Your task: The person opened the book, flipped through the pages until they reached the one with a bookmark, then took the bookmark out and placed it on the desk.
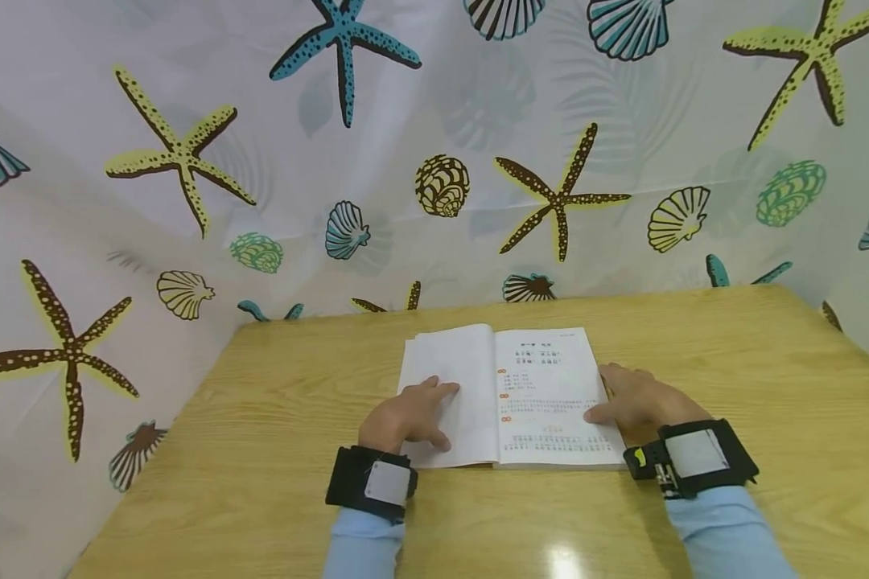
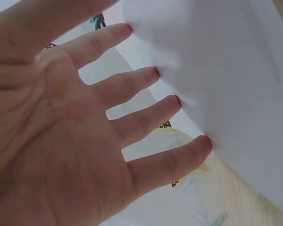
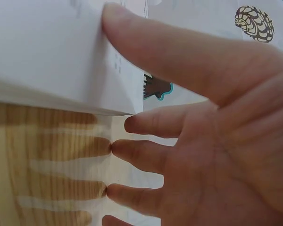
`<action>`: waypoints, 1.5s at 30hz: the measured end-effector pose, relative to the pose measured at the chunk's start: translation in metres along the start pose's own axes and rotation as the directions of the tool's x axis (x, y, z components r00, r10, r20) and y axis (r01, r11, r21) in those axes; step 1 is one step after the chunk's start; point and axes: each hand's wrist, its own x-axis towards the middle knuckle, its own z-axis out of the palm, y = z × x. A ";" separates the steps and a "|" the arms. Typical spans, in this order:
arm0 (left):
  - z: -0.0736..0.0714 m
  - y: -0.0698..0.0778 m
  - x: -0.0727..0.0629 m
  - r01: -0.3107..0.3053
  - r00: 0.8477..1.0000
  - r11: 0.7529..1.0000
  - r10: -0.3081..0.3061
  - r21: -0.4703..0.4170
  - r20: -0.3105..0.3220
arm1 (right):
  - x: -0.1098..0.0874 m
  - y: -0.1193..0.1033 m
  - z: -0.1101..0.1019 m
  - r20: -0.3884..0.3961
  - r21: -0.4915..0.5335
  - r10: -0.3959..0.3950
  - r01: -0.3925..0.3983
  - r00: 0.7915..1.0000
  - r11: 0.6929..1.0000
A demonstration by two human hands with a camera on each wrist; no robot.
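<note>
An open book lies on the wooden table, its left page blank and its right page printed with lines of text and small orange marks. My left hand rests on the blank page with fingers spread. In the left wrist view, its straight fingertips press on the white paper. My right hand is at the book's right edge. Seen from the right wrist, the thumb lies on the printed page, while the other fingers reach straight down to the tabletop beside the page edge.
The wooden table extends to both sides of the book. Behind it and along the left hangs a white cloth printed with starfish and shells. Both wrists wear black straps over light blue sleeves.
</note>
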 end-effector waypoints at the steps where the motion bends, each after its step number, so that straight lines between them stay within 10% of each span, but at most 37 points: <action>1: 0.000 0.000 0.000 0.003 1.000 1.000 -0.003 -0.006 -0.004 | 0.000 -0.002 -0.001 -0.007 -0.021 -0.001 0.001 1.000 1.000; 9: 0.001 -0.003 -0.002 0.020 1.000 0.999 -0.020 -0.028 0.003 | -0.001 -0.016 0.001 -0.094 -0.164 -0.009 -0.007 0.996 0.986; 15: 0.003 -0.004 -0.002 0.003 1.000 1.000 -0.003 -0.011 0.008 | -0.001 -0.007 -0.001 -0.219 -0.016 -0.157 0.157 0.963 0.987; 20: 0.001 -0.005 -0.002 -0.002 1.000 1.000 0.002 -0.012 0.005 | -0.001 0.004 -0.004 -0.169 0.156 -0.221 0.247 0.961 0.956; 25: 0.000 -0.007 -0.002 -0.005 1.000 0.999 0.005 -0.035 -0.014 | 0.002 0.004 -0.007 -0.099 0.383 -0.221 0.243 0.970 0.891; 38: 0.000 -0.008 -0.001 -0.002 1.000 0.998 0.002 -0.067 0.003 | 0.002 0.003 -0.009 -0.104 0.560 -0.207 0.229 0.973 0.796; 45: -0.001 -0.006 0.000 -0.009 1.000 0.998 0.009 -0.066 0.006 | 0.003 0.006 -0.007 -0.111 0.556 -0.203 0.230 0.973 0.799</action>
